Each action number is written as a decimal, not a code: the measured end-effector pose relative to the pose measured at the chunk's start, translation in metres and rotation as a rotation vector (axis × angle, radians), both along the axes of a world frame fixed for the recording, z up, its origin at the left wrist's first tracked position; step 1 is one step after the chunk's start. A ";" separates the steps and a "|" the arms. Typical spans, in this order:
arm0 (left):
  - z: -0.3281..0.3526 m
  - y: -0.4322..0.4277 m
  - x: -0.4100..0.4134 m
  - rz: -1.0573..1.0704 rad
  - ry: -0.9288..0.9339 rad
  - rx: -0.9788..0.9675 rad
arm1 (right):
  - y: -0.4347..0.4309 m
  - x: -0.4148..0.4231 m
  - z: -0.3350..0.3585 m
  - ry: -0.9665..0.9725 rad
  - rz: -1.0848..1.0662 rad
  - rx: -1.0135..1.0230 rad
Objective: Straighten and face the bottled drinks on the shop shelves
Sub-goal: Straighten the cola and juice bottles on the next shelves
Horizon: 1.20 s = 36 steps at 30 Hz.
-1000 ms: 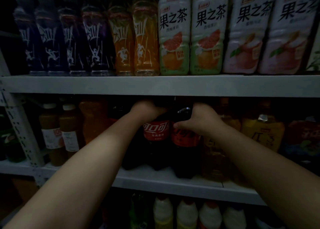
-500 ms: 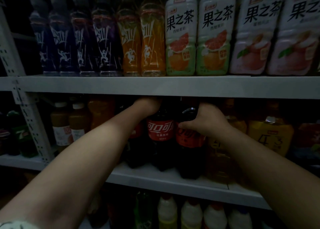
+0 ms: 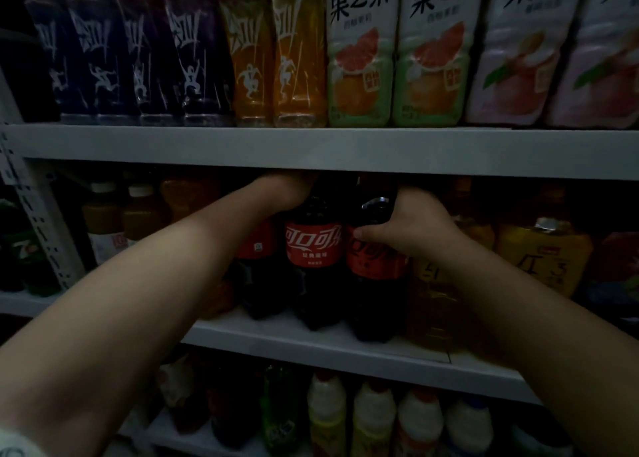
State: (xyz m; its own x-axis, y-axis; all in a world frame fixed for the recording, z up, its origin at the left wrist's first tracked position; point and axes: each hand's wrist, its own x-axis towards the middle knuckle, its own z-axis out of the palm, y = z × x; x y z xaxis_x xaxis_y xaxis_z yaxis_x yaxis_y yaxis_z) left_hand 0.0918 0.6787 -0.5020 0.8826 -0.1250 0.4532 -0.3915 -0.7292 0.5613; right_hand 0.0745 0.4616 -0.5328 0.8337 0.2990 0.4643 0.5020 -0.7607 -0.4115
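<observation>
Little has shifted in the past second: the left hand (image 3: pixel 287 192) and right hand (image 3: pixel 411 226) are on the same two colas, the left now slightly closer under the grey upper shelf (image 3: pixel 484 152). Two bare forearms reach over a bottom row of white-shouldered, yellow-bodied plastic bottles (image 3: pixel 373 418) to the grey middle shelf (image 3: pixel 276 335), where the task's drinks stand near the front edge.

The left hand curls over the neck of the middle cola bottle (image 3: pixel 313 266), dark plastic with a red wrap label facing squarely out; its fingers are hidden behind the bottle. The right hand grips the shoulder of the right cola bottle (image 3: pixel 375 283), thumb laid across the top of a red label that looks turned a little off front. A third cola bottle (image 3: pixel 256 273) stands partly behind the left forearm.

Large and apparently full, these bottles should be heavy, rigid and smooth-sided. The neck or shoulder looks the surest hold for twisting; a grip on the label would likely slip.

Flanking them in the gloom are brown white-capped juice bottles (image 3: pixel 103 221) on the left and yellow tea bottles (image 3: pixel 546 259) on the right. Above, labels forward, stand purple sports drinks (image 3: pixel 138 59), orange sports drinks (image 3: pixel 276 59), green-and-white grapefruit tea bottles (image 3: pixel 359 59) and pink peach tea bottles (image 3: pixel 518 59).
</observation>
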 end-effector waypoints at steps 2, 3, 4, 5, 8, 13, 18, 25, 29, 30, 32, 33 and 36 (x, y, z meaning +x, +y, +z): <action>0.001 0.002 -0.001 -0.009 -0.011 0.045 | 0.000 0.000 0.000 -0.012 -0.007 -0.006; 0.002 0.003 -0.001 -0.012 -0.017 0.069 | 0.000 0.000 -0.001 -0.027 -0.007 -0.002; 0.002 0.004 -0.001 -0.027 -0.022 0.069 | 0.000 0.000 -0.001 -0.045 -0.004 0.006; 0.002 0.005 -0.001 -0.046 -0.025 0.055 | 0.000 0.000 -0.002 -0.060 0.002 0.013; 0.000 0.008 0.003 -0.045 -0.085 0.130 | 0.000 0.003 -0.004 -0.080 0.008 -0.001; -0.004 0.013 0.010 0.028 -0.229 0.366 | 0.000 0.005 -0.006 -0.088 0.019 -0.014; -0.015 0.006 0.002 0.254 -0.397 0.570 | 0.001 -0.003 -0.007 -0.135 -0.006 0.000; -0.064 0.002 -0.029 0.462 -0.666 0.293 | 0.009 -0.015 -0.027 -0.265 -0.100 0.024; -0.152 0.014 -0.060 0.513 -0.730 -0.088 | 0.013 -0.019 -0.029 -0.253 -0.159 -0.004; -0.170 0.017 -0.063 0.556 -0.709 -0.200 | 0.014 -0.021 -0.028 -0.243 -0.169 -0.015; -0.196 0.019 -0.061 0.621 -0.631 -0.398 | 0.016 -0.024 -0.026 -0.222 -0.187 -0.041; -0.203 0.020 -0.056 0.635 -0.594 -0.448 | 0.016 -0.027 -0.025 -0.205 -0.202 -0.054; -0.215 0.021 -0.041 0.681 -0.519 -0.451 | 0.023 -0.042 -0.034 -0.319 -0.264 -0.058</action>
